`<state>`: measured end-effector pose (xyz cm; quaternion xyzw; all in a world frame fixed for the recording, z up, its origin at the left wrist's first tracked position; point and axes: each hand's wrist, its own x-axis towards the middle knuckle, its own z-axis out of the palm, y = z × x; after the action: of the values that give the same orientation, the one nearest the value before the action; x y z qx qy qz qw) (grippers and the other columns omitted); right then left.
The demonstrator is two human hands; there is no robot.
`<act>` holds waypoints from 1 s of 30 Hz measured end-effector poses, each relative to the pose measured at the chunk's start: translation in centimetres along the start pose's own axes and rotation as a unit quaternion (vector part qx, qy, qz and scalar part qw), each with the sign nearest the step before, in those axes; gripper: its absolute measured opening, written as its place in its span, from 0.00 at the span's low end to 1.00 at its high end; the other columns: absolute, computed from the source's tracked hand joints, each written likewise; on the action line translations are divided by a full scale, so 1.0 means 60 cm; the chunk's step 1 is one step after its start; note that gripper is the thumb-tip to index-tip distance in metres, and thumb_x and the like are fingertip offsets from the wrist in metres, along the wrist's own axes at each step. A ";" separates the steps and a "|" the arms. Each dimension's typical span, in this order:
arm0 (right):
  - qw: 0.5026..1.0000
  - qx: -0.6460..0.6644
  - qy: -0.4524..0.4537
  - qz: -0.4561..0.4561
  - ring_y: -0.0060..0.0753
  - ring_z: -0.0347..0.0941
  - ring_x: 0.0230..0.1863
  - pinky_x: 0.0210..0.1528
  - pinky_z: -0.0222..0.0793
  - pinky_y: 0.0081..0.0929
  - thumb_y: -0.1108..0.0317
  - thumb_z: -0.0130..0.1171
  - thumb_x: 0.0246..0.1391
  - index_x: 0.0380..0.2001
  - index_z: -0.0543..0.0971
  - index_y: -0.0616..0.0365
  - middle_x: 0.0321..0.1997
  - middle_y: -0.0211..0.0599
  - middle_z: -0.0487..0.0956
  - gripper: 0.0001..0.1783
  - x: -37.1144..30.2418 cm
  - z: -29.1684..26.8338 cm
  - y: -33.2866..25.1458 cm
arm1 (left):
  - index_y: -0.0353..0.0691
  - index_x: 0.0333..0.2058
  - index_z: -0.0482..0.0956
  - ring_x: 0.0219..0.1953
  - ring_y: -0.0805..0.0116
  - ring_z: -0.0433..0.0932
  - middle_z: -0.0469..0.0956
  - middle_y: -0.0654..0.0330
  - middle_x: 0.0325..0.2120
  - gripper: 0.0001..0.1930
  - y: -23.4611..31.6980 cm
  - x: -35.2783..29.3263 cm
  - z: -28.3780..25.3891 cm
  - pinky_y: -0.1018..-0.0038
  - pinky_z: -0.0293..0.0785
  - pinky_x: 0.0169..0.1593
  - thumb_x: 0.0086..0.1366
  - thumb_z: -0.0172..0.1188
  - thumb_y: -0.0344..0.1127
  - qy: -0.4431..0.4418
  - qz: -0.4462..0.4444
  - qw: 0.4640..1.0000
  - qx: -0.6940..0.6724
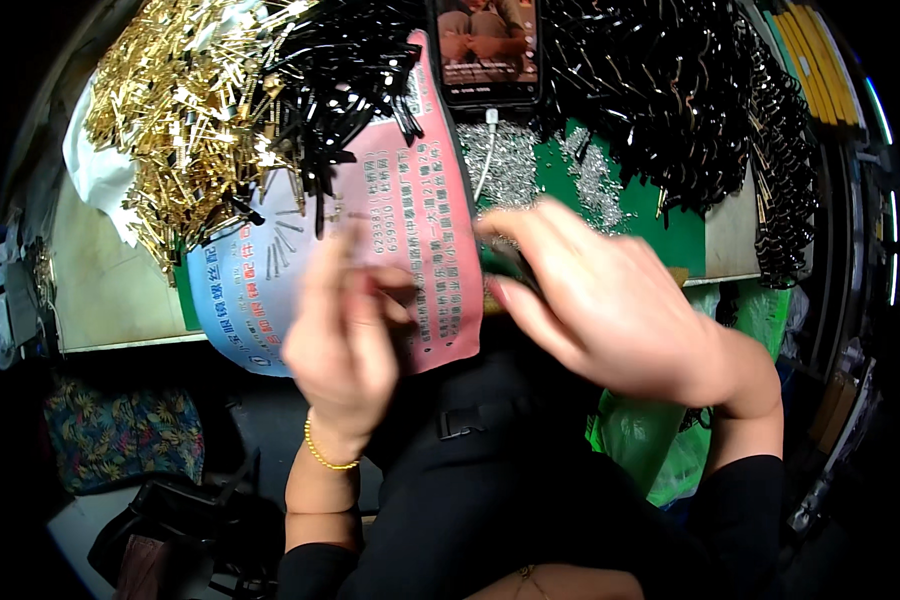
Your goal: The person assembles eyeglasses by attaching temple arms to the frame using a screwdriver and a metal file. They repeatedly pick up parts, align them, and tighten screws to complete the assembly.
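Note:
Over a pink and blue printed mat (445, 290), my left hand (345, 330) is raised with its fingers bent; motion smears them, so I cannot tell what they hold. My right hand (610, 300) is curled at the mat's right edge, thumb and fingers closed around a dark object (515, 265) that is mostly hidden and blurred. Several thin grey pins (285, 235) lie loose on the mat, left of my left hand's fingertips.
Thin gold metal parts (185, 130) pile at the far left, slim black strips (335, 90) beside them. Small silver pieces (505, 165) lie below a phone (490, 50) with a white cable (488, 150). Black wavy parts (660, 90) heap at right. Green plastic bags (640, 440) hang below.

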<state>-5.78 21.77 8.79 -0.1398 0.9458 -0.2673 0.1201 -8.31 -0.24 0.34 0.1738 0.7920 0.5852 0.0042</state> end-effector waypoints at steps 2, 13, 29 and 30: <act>0.988 -0.113 0.092 -0.045 0.52 0.77 0.30 0.29 0.74 0.42 0.72 0.58 0.58 0.53 0.70 0.62 0.37 0.46 0.73 0.20 0.076 0.022 0.005 | 0.32 0.57 0.64 0.32 0.71 0.82 0.82 0.50 0.38 0.14 -0.010 0.004 -0.020 0.77 0.80 0.35 0.77 0.45 0.29 0.088 -0.101 0.980 -0.149; 0.988 -0.130 0.080 -0.035 0.58 0.81 0.35 0.35 0.78 0.47 0.72 0.57 0.54 0.42 0.70 0.72 0.35 0.58 0.79 0.16 0.184 0.065 -0.004 | 0.34 0.49 0.64 0.35 0.72 0.83 0.84 0.52 0.34 0.07 -0.033 0.101 -0.037 0.77 0.82 0.35 0.78 0.43 0.30 0.021 -0.117 0.966 -0.230; 0.857 0.471 -0.073 0.193 0.09 0.63 0.18 0.20 0.58 0.15 0.65 0.63 0.60 0.36 0.78 0.60 0.22 0.20 0.72 0.09 -0.004 -0.032 0.012 | 0.34 0.34 0.83 0.28 0.61 0.81 0.84 0.51 0.28 0.10 -0.057 0.236 -0.143 0.68 0.75 0.37 0.64 0.65 0.37 0.172 -0.018 0.923 0.342; 0.853 0.476 -0.078 0.199 0.09 0.63 0.18 0.20 0.58 0.16 0.65 0.63 0.60 0.35 0.78 0.60 0.21 0.20 0.72 0.09 -0.009 -0.029 0.015 | 0.35 0.35 0.84 0.29 0.65 0.81 0.85 0.53 0.29 0.10 -0.076 0.234 -0.164 0.69 0.75 0.37 0.64 0.65 0.37 0.179 -0.026 0.929 0.323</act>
<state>-5.98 23.55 9.84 0.1057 0.6982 -0.6432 0.2959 -24.80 -6.54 1.98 0.0380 0.9302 0.3184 -0.1787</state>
